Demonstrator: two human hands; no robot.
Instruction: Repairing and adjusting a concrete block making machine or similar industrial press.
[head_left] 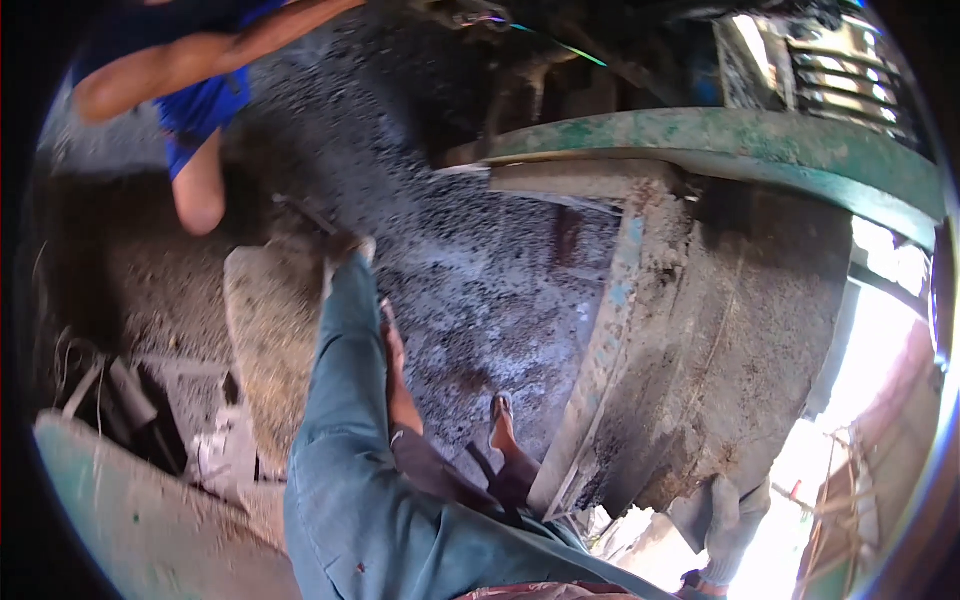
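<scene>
My left arm, in a teal sleeve, reaches forward at the centre. My left hand [346, 248], small and dark at its end, is closed on a thin dark metal rod [305, 211], above a pale, dirt-covered slab [270, 340]. At the lower right, my right hand [725, 515] looks covered in grey and is against the broken lower edge of a large grimy board [750, 330]; its fingers cannot be made out. My feet [502, 420] in sandals show below, on gritty dark ground.
A person [195, 70] in blue shorts is at the upper left. A curved green beam [700, 130] crosses the upper right beside slatted metalwork. A weathered green panel [130, 480] fills the lower left, near scrap pieces [130, 390]. Bright openings show at the right.
</scene>
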